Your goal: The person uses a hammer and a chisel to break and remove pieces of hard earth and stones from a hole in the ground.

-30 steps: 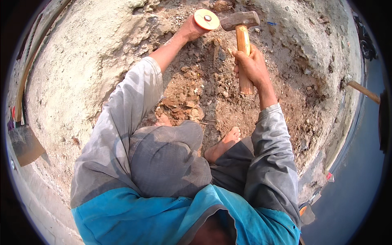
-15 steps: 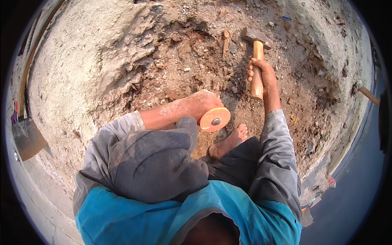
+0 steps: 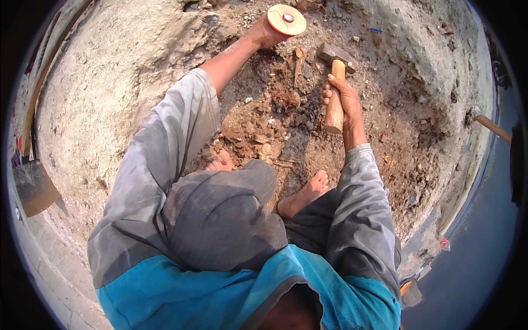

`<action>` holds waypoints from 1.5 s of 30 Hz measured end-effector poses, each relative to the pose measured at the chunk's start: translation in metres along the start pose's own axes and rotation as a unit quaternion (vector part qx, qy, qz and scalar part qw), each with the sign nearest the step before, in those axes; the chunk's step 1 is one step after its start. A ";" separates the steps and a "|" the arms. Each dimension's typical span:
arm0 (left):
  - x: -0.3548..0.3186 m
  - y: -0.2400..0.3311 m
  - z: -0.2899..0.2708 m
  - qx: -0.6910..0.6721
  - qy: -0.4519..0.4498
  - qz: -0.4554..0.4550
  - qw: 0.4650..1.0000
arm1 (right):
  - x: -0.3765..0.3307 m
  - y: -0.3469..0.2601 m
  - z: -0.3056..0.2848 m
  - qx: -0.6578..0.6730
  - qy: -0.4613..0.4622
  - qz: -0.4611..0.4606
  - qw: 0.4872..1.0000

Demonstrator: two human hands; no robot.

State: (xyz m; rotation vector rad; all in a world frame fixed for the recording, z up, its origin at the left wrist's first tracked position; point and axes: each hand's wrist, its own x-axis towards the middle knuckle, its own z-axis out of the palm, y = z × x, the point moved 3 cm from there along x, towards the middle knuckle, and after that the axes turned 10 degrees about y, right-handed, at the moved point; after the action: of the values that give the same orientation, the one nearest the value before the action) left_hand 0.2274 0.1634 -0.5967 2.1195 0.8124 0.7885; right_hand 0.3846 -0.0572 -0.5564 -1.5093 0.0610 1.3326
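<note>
On the far side of the loose brown rubble, out at arm's length, is the person's left hand. It's wrapped on a hand tool topped by a flat, round, pale-orange disc with a round grey metal stud at its centre. Disc face is up, toward the person's head, slightly canted. Long axis goes through the stud, down past the disc toward the ground; the shank and lower end are hidden, so can't tell if it touches dirt. Most of the left fingers are hidden under the disc too.

Right hand is clamped on a short-handled hammer with a grey metal head and pale wooden handle, fingers and thumb closed around mid-handle. Handle axis runs nearly fore-aft: butt toward the person and a touch left, head away. Head lies crosswise to the handle, one face pointing left and a bit forward, the other right and back. It sits nearer the person than the disc and to its right; the two are apart.

Just left of the hammer head: a narrow brown splinter on the dirt. Bare right foot is planted on the near side, below the hammer butt.
</note>
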 end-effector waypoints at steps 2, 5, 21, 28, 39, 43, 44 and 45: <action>0.009 -0.005 0.006 -0.123 -0.017 -0.044 0.991 | -0.014 -0.022 0.008 -0.097 0.015 -0.082 0.992; 0.022 -0.008 0.009 -0.104 -0.030 -0.089 0.990 | -0.061 -0.089 0.032 -0.212 0.039 -0.246 0.945; 0.005 -0.062 0.048 -0.133 0.012 -0.039 0.990 | -0.049 -0.118 0.084 -0.442 -0.060 -0.291 0.846; 0.002 -0.012 0.030 -0.130 -0.012 -0.068 0.989 | -0.060 -0.145 0.123 -0.229 0.053 -0.506 0.830; -0.113 0.059 -0.002 -0.102 -0.065 0.050 0.991 | -0.056 -0.077 0.015 -0.532 -0.059 -0.133 0.834; -0.208 0.140 0.014 -0.203 -0.212 0.031 0.955 | -0.046 -0.052 -0.004 -0.515 -0.025 -0.070 0.854; -0.221 0.144 0.016 -0.220 -0.231 0.056 0.946 | -0.041 -0.042 -0.010 -0.492 -0.019 -0.045 0.869; -0.208 0.139 0.009 -0.227 -0.240 0.039 0.943 | -0.035 -0.037 -0.019 -0.417 -0.025 0.001 0.909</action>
State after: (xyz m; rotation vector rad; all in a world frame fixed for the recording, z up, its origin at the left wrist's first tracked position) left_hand 0.1477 -0.0692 -0.5502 1.8144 0.2550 0.4113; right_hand 0.4079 -0.0747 -0.5108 -2.1681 -0.6146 1.4791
